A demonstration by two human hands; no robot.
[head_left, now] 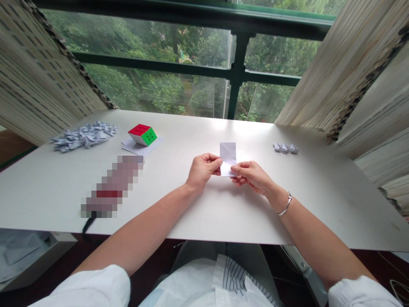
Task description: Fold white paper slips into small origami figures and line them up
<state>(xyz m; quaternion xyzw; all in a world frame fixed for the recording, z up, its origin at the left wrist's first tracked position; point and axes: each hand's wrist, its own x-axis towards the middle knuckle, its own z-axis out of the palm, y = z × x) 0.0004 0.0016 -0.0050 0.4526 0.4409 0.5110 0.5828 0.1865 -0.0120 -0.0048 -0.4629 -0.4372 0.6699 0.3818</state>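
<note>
Trees show through the window (237, 81) behind a white desk (204, 217). Near the middle of the desk, in front of the person, is a small white paper (228, 152), taller than wide, with faint creases near its top. The left hand (202, 171) pinches its left edge, thumb on the near face; the right hand (254, 175) pinches the lower right corner the same way. Both grips are closed on the paper, the fingers partly hidden behind it. Whether its lower edge touches the desk, I cannot tell.

A bracelet (288, 204) circles the right wrist. Well to the right, three folded pieces (285, 148) stand in a row, their folds too small to read. To the left, a cube (142, 135) sits on sheets (153, 148), covering much of them. Nearer lies something long, pixelated past recognising, with a black strap (88, 225) at its near end. Farther left is a pile (85, 136) of folded paper, its pieces overlapping too much to count. Both curtains (54, 55) are cut off by the frame.
</note>
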